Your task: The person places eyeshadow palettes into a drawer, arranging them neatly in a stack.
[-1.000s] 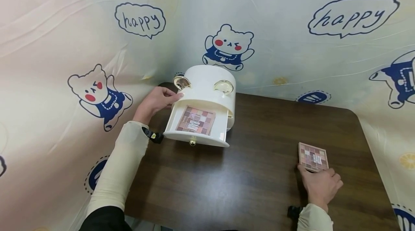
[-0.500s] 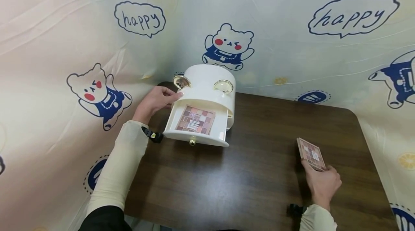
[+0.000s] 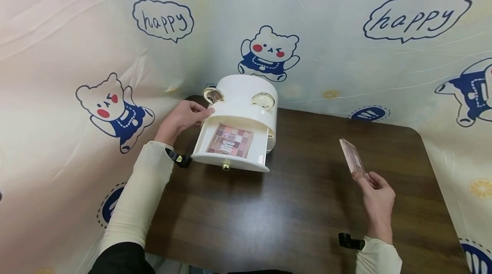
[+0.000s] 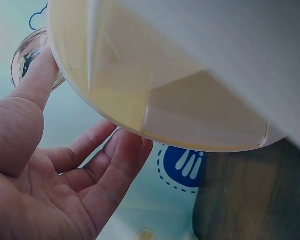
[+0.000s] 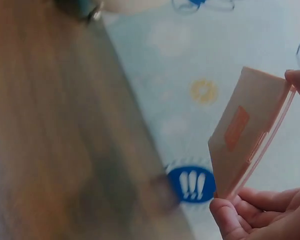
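A white rounded storage box (image 3: pixel 247 90) stands at the back of the table with its lower drawer (image 3: pixel 230 162) pulled out. An eyeshadow palette (image 3: pixel 230 139) lies flat in that drawer. My left hand (image 3: pixel 180 121) holds the box by its left side, thumb on the front and fingers round the edge; the left wrist view shows the fingers (image 4: pixel 127 155) against the rim. To the right, my right hand (image 3: pixel 378 201) pinches a second eyeshadow palette (image 3: pixel 351 155) by its edges, tilted above the table. The right wrist view shows this palette's plain back (image 5: pixel 250 120).
Two gold-rimmed round pieces (image 3: pixel 263 101) sit on the box's upper front. A small gold knob (image 3: pixel 226 165) juts from the drawer. The dark wooden table (image 3: pixel 303 205) reaches to a printed cloth backdrop (image 3: pixel 326 43) behind and at the left.
My right hand has lifted the second eyeshadow palette off the table, moving it up and slightly left while tipping it steeper. The left hand keeps its place at the box.
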`<state>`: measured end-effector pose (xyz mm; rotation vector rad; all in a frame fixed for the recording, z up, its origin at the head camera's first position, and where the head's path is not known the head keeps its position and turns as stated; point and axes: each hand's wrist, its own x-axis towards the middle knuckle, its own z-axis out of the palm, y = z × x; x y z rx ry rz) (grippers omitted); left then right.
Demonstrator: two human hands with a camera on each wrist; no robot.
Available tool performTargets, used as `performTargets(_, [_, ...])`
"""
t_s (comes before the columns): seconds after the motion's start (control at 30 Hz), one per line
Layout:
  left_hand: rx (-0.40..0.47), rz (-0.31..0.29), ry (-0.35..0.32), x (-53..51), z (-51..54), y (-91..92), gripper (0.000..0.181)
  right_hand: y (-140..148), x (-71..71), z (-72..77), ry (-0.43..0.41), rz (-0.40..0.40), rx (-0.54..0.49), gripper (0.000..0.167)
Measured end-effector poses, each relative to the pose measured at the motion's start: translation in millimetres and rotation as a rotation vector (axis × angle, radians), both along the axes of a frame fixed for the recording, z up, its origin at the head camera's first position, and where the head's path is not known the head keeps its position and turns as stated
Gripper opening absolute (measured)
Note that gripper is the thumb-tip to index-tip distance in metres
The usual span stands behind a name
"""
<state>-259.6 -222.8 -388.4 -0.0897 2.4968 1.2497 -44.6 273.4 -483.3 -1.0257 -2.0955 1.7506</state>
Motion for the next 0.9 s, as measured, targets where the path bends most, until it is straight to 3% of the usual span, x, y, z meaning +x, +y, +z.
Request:
performTargets(0.33, [-0.007, -0.012, 0.024, -1.1, 0.7, -2.7, 0.072, -29.0, -19.1, 35.4, 0.203, 0.163, -0.080, 0.054])
performTargets(0.67, [-0.010, -0.007, 0.008, 0.1, -1.9, -3.4, 0.073, -48.0, -32.4, 62.3, 0.226, 0.432, 0.024, 0.056])
performTargets(0.9, [-0.033, -0.021, 0.027, 0.3, -2.1, -1.2, 0.072, -60.5, -38.7, 73.3, 0.296, 0.535, 0.066, 0.056])
